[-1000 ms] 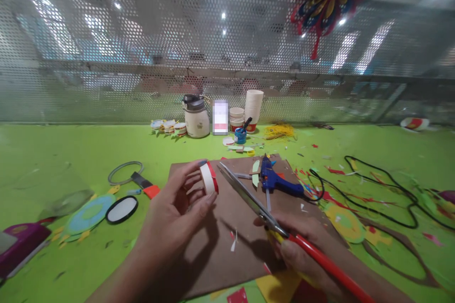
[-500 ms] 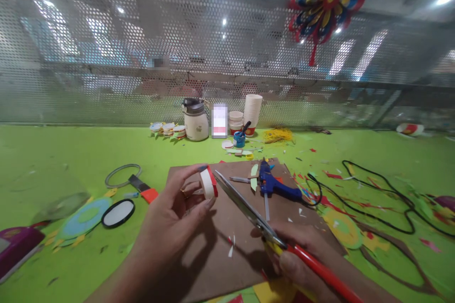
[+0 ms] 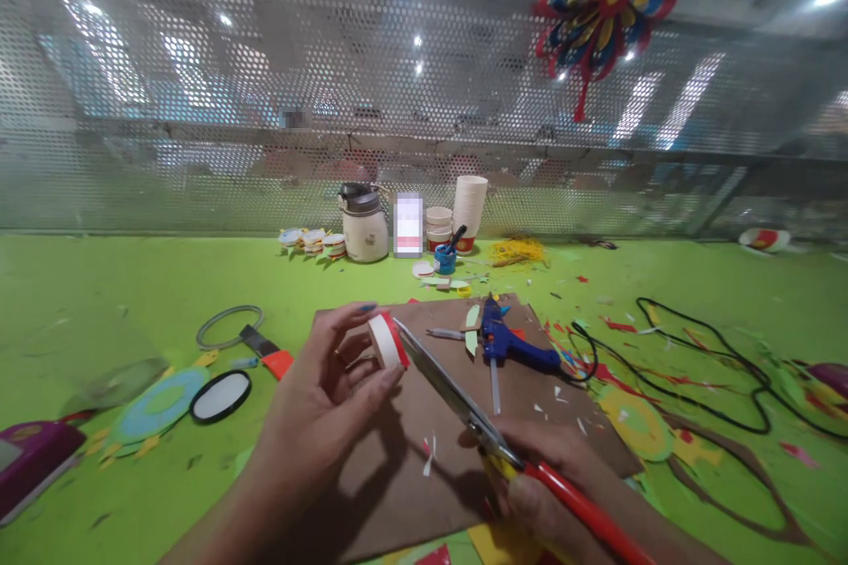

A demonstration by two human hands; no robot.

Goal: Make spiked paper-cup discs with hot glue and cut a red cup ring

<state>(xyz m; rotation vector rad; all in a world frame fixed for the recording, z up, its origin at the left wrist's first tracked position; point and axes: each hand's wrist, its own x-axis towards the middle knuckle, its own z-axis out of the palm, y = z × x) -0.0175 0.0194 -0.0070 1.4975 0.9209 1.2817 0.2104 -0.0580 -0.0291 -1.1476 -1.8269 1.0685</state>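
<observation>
Between the thumb and fingers of my left hand (image 3: 331, 380) is a short white ring with a red edge (image 3: 385, 342), like a slice of a paper cup. My right hand (image 3: 543, 468) grips scissors (image 3: 457, 393) with red and yellow handles. Their blades look nearly closed, and the tips meet the ring's red edge; whether they touch it I cannot tell. Below both hands lies a brown board (image 3: 424, 424) with small paper scraps on it. A blue glue gun (image 3: 513, 344) rests on the board's far right part.
Toward the back stand a flask (image 3: 366, 229), stacked paper cups (image 3: 469, 212) and a blue jar (image 3: 445, 259). A black cord (image 3: 702, 318) loops at right. On the left lie a round black-rimmed disc (image 3: 221, 397), a blue paper ring (image 3: 159, 406) and a purple object (image 3: 40, 459).
The ring has turned slightly in my left fingers and shows more of its red edge. The scissors have shifted a little left, with their tips closer to the ring.
</observation>
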